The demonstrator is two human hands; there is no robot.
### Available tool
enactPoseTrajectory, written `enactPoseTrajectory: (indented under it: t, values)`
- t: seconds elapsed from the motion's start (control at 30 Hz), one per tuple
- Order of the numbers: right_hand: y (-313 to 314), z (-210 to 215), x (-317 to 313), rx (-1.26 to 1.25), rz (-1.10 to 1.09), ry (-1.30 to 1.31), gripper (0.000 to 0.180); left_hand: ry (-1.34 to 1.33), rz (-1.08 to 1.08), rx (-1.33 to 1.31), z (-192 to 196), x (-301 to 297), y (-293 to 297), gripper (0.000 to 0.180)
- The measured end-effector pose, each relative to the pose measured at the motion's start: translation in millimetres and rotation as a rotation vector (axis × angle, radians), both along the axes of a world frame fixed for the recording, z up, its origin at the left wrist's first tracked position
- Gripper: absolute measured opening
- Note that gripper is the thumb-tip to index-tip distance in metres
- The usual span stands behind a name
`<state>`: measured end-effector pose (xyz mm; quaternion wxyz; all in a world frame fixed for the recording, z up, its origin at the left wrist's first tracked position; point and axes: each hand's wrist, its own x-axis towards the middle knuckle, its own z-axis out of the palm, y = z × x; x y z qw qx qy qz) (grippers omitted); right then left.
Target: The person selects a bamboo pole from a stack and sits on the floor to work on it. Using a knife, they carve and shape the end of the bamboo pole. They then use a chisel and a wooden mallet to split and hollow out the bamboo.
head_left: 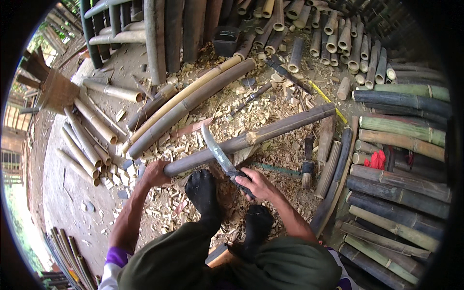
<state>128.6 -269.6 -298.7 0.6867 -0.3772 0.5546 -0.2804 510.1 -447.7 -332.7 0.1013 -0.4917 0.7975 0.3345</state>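
Note:
A dark bamboo pole (285,127) runs slantwise across the middle, from low left to upper right, with a pale scraped patch at one joint. My left hand (155,174) is closed round its near left end. In my right hand (257,183) is the wrapped dark handle of a curved machete (220,155). The blade crosses over the pole, tip pointing away from me; whether its edge touches the bamboo I cannot tell. My feet in black socks (203,191) are just below the pole, among wood chips (164,205).
Two long bamboo poles (193,99) lie beyond. A chisel-like tool (250,99), a dark-handled tool (308,164) and a yellow measuring tape (328,100) rest on the chips. Bamboo lengths (401,179) are stacked at right; shorter pieces (92,145) lie at left. A black container (226,41) stands behind.

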Motion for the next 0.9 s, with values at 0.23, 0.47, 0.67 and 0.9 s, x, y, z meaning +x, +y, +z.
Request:
enactPoseTrajectory:
  t: [0.23,0.47,0.67,0.9]
  values:
    - [110,11,-37,-0.180,-0.701,0.183,0.031,-0.083,0.323,-0.152,28,106,60,0.043]
    - [263,-37,0,-0.123,-0.646,0.976,0.056,-0.188,0.392,-0.440,11,200,103,0.070]
    - [294,-34,7,0.056,-0.517,1.339,0.075,1.095,0.345,0.219,178,4,59,0.073]
    - [15,7,-9,-0.675,-0.159,0.926,0.077,1.722,-0.524,0.131,298,-102,83,0.056]
